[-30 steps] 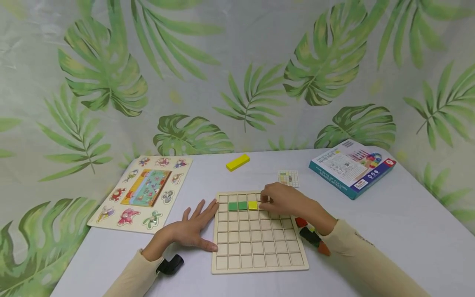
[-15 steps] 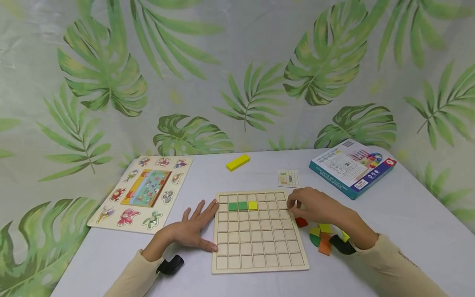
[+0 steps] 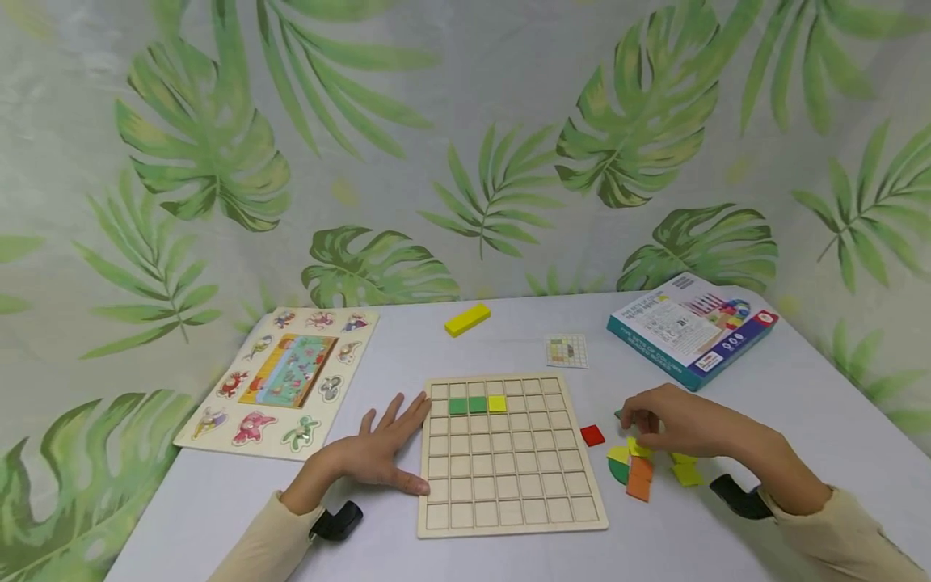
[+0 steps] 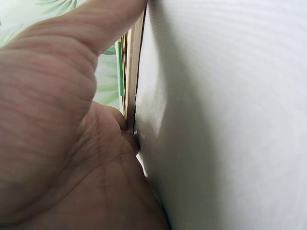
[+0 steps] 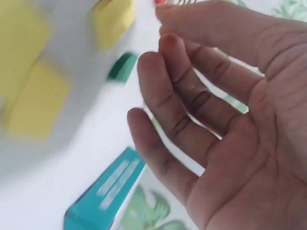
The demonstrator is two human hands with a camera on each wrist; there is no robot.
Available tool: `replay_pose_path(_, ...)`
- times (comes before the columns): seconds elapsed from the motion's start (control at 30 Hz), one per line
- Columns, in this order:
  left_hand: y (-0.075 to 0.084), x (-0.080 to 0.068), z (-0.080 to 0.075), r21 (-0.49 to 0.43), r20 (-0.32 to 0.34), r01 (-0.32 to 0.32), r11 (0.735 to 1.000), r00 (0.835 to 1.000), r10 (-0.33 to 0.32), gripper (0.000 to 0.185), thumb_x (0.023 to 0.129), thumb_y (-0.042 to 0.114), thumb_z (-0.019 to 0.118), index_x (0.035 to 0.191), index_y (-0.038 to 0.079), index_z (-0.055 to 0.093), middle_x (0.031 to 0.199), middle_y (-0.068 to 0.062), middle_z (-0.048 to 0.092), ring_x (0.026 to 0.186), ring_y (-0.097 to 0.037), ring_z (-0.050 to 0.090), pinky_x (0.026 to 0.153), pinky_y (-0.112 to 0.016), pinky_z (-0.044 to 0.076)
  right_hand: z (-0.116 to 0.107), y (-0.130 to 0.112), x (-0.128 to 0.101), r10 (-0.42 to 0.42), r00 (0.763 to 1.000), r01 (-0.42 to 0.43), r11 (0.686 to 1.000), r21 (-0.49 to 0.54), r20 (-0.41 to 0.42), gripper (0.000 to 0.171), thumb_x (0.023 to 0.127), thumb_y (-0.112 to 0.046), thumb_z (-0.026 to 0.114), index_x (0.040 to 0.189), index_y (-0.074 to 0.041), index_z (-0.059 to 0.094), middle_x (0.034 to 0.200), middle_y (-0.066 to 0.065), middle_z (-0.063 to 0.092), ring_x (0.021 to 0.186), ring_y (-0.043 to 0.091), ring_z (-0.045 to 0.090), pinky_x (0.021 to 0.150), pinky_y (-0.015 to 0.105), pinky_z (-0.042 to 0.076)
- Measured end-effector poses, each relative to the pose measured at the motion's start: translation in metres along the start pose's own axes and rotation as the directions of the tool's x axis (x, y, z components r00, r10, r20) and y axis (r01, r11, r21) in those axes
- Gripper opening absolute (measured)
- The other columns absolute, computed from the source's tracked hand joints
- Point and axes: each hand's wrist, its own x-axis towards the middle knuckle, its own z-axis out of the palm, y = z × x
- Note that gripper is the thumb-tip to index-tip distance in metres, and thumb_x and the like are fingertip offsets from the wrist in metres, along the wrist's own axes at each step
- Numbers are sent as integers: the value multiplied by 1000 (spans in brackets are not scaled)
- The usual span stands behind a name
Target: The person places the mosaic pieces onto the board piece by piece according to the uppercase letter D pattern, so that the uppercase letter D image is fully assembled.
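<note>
A wooden grid board (image 3: 509, 477) lies in front of me with two green tiles (image 3: 467, 405) and a yellow tile (image 3: 497, 403) in its second row. My left hand (image 3: 378, 449) lies flat on the table, fingers straight, thumb and forefinger against the board's left edge (image 4: 132, 72). To the right of the board my right hand (image 3: 643, 424) hovers over a pile of loose pieces: orange (image 3: 640, 478), yellow (image 3: 687, 473), a small green one (image 5: 122, 66). Its fingers (image 5: 163, 96) are loosely bent and hold nothing. A red tile (image 3: 592, 436) lies between pile and board.
A yellow block (image 3: 467, 318) and a small pattern card (image 3: 566, 351) lie behind the board. A teal game box (image 3: 691, 327) sits at the back right, an animal peg puzzle (image 3: 280, 376) at the left. A leaf-print curtain closes off the back.
My right hand has left the yellow tile on the board and moved right and toward me, to the pile of loose pieces. The left hand has stayed put.
</note>
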Motion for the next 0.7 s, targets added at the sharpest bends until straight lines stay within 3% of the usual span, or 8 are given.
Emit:
replay_pose_path(0.2, -1, 3, 3, 6, -10, -9, 1000, 1000, 9, 119, 82, 51, 79, 161, 5, 2, 169, -14, -8, 152, -44, -17, 112, -74, -9, -3, 24, -22, 56, 998, -55, 997, 54, -4, 15, 87, -18, 76, 100, -17, 70, 81, -9, 59, 77, 7, 52, 67, 20, 49)
replay_pose_path(0.43, -3, 5, 2, -5, 6, -16, 1000, 1000, 16, 120, 82, 52, 78, 161, 6, 0, 169, -13, -9, 152, -43, -19, 112, -74, -10, -2, 48, -27, 88, 996, -91, 991, 99, 28, 20, 85, -22, 80, 100, -16, 68, 90, -5, 62, 82, 10, 53, 71, 19, 51)
replay_pose_path(0.7, -2, 3, 3, -29, -2, 0, 1000, 1000, 0, 122, 80, 54, 79, 162, 8, 1, 169, -12, -10, 152, -42, -20, 111, -73, -13, -8, 48, -28, 138, 987, -148, 981, 127, 84, 24, 81, -15, 83, 98, -14, 66, 94, -3, 64, 87, 15, 56, 74, 21, 52)
